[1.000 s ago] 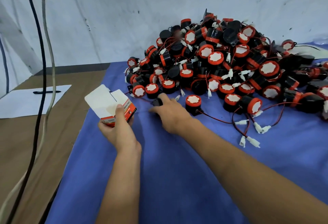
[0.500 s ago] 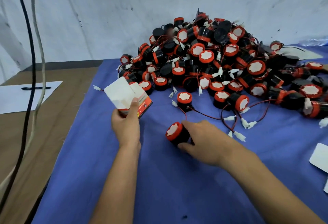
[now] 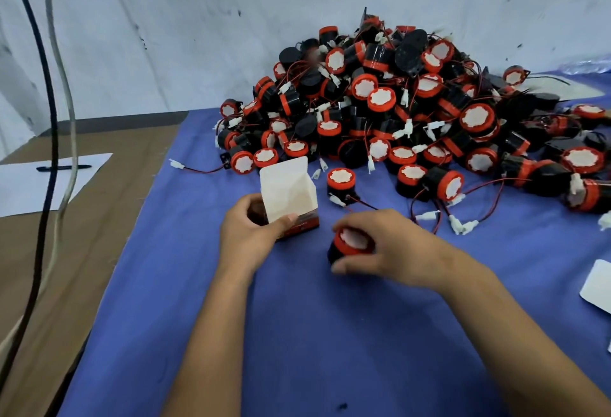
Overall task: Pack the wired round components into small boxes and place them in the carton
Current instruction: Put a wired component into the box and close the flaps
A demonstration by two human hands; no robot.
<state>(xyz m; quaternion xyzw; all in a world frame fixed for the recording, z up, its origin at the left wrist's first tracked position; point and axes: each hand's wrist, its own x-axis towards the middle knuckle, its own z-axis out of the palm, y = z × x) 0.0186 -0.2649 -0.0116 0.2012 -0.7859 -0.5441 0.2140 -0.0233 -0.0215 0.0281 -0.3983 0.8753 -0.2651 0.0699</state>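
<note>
Round component [image 3: 352, 244] gripped in right hand [image 3: 393, 249], small box [image 3: 291, 200] in left hand [image 3: 249, 235]

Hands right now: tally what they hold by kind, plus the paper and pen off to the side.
Small box, flap open, in left hand: 1
Round component in right hand: 1
Paper sheet: 1
Pen on it: 1
Total: 4

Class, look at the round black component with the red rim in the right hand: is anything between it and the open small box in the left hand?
Nothing visible: only bare blue cloth separates the component from the white box.
</note>
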